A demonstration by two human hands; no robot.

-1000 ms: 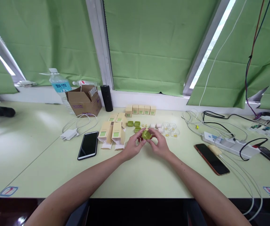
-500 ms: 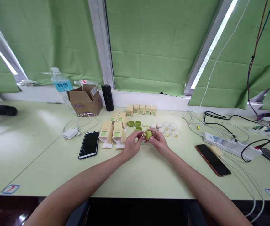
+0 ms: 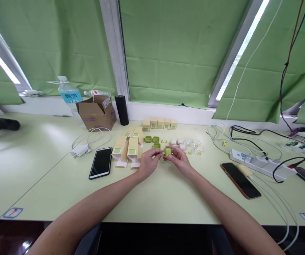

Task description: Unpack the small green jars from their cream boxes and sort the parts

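Between my hands, just above the table, is a small green square case (image 3: 167, 152). My right hand (image 3: 179, 159) grips the case from its right side. My left hand (image 3: 150, 161) pinches a small pale piece at its left edge, mostly covered by the fingertips. Just beyond are green square cups (image 3: 156, 139), tiny yellowish pieces (image 3: 164, 141), pinkish-white plugs (image 3: 179, 142) and clear cups (image 3: 195, 143). Opened cream cartons (image 3: 133, 147) lie to the left of my left hand.
A row of small cream boxes (image 3: 160, 123) stands at the back. To the left are a phone (image 3: 100, 163), a white charger (image 3: 80, 150), a cardboard box (image 3: 96, 113) and a black cylinder (image 3: 122, 110). On the right lie another phone (image 3: 240, 181) and a power strip (image 3: 262, 165) with cables.
The green case has turned slightly in my hands. The pale loop that stuck out on its left is now mostly behind my left fingertips. Other things have stayed put.
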